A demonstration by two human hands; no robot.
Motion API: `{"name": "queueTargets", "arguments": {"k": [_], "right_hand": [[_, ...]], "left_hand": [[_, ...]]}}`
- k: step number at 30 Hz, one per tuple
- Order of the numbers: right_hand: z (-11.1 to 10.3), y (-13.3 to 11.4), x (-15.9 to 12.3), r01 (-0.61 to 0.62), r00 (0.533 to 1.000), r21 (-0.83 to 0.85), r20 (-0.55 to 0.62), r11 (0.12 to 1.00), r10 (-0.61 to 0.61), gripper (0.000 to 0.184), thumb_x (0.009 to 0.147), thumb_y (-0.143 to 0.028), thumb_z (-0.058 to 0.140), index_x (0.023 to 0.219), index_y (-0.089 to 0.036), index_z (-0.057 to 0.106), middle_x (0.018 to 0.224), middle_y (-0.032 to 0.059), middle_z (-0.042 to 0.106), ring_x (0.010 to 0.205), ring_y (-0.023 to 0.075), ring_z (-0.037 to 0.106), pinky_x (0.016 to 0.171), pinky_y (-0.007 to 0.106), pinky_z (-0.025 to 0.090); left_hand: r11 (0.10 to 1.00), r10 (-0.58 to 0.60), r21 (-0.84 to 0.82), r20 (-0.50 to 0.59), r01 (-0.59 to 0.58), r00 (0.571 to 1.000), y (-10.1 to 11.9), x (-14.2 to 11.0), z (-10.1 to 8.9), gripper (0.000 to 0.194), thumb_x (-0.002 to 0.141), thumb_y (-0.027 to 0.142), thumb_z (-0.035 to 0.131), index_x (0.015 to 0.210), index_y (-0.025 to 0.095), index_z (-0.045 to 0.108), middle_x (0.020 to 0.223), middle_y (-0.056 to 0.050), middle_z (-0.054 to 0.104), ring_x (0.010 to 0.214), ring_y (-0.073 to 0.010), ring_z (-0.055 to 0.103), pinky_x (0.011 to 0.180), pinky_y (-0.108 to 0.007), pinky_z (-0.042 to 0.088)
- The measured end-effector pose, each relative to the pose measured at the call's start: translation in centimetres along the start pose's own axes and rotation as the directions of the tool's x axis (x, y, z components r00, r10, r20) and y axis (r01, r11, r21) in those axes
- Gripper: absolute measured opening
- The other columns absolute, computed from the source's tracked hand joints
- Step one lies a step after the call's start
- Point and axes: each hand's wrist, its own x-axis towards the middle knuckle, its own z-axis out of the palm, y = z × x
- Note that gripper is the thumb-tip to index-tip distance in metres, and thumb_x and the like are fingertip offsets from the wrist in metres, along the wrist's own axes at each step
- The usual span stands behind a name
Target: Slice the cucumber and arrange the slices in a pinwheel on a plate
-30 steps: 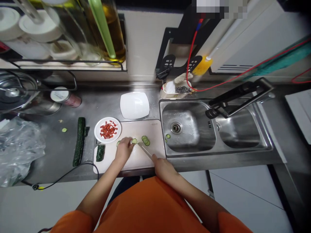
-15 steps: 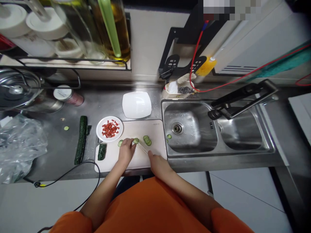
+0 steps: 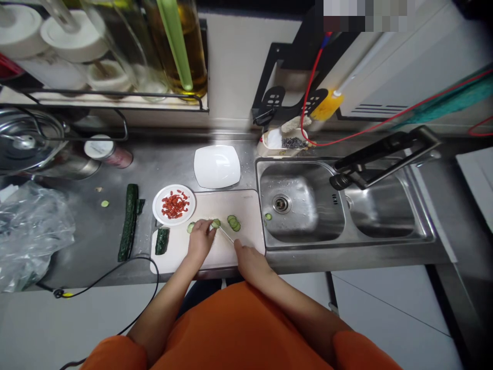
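My left hand (image 3: 202, 236) is closed on a piece of cucumber (image 3: 215, 224) over the white cutting board (image 3: 215, 257). My right hand (image 3: 250, 259) grips a knife (image 3: 226, 234), its thin blade slanting up to the cut end of that cucumber. Right of the blade lies a small overlapping pile of cucumber slices (image 3: 233, 222). Another pale green cut face (image 3: 190, 227) peeks out left of my left fingers. A short dark cucumber chunk (image 3: 162, 241) rests at the board's left side. The knife's handle is hidden inside my right hand.
A white plate of red goji berries (image 3: 157, 208) overlaps the board's upper left corner. Behind the board sits a square white dish (image 3: 217, 167). A long cucumber (image 3: 128, 222) and a plastic bag (image 3: 34, 236) lie left. The double sink (image 3: 304, 200) and faucet (image 3: 370, 159) are right.
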Motion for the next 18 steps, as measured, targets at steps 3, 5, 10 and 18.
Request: {"name": "queueTargets", "arguments": {"k": [3, 5, 10, 18], "right_hand": [[0.0, -0.2, 0.2, -0.006, 1.0, 0.035, 0.021, 0.999, 0.006, 0.042, 0.083, -0.003, 0.033, 0.123, -0.014, 0.042, 0.096, 0.0136, 0.067, 0.096, 0.0231, 0.063, 0.076, 0.03, 0.045], [0.0, -0.4, 0.4, -0.011, 1.0, 0.05, 0.029, 0.999, 0.01, 0.046, 0.082, -0.003, 0.033, 0.127, -0.013, 0.039, 0.098, 0.0136, 0.066, 0.097, 0.023, 0.062, 0.077, 0.03, 0.045], [-0.2, -0.2, -0.3, -0.008, 1.0, 0.043, 0.023, 0.999, 0.007, 0.049, 0.082, -0.003, 0.034, 0.129, -0.012, 0.038, 0.101, 0.0146, 0.066, 0.098, 0.0248, 0.062, 0.077, 0.032, 0.046], [-0.8, 1.2, -2.1, -0.059, 0.992, 0.019, 0.115, 0.998, 0.056, 0.044, 0.082, -0.003, 0.036, 0.123, -0.015, 0.042, 0.099, 0.0155, 0.064, 0.096, 0.0253, 0.062, 0.072, 0.031, 0.046]], "left_hand": [[1.0, -0.009, 0.004, 0.0, 0.009, 1.0, 0.0, 0.1, 0.0, 0.025, 0.077, 0.02, 0.055, 0.1, 0.018, 0.063, 0.087, -0.006, 0.061, 0.082, -0.0189, 0.057, 0.078, -0.032, 0.045], [1.0, -0.015, 0.005, 0.003, 0.015, 1.0, 0.1, 0.2, -0.1, 0.025, 0.076, 0.019, 0.055, 0.1, 0.018, 0.062, 0.087, -0.006, 0.061, 0.082, -0.0191, 0.057, 0.078, -0.032, 0.045], [0.999, -0.047, 0.017, 0.045, 0.047, 0.998, 0.4, 0.6, -0.4, 0.023, 0.073, 0.018, 0.056, 0.096, 0.018, 0.062, 0.084, -0.005, 0.061, 0.076, -0.0181, 0.056, 0.074, -0.031, 0.045], [0.992, -0.122, 0.014, 0.065, 0.122, 0.99, 1.2, 1.2, -0.6, 0.007, 0.071, 0.02, 0.056, 0.078, 0.019, 0.059, 0.07, -0.001, 0.059, 0.066, -0.015, 0.054, 0.065, -0.026, 0.041]]}}
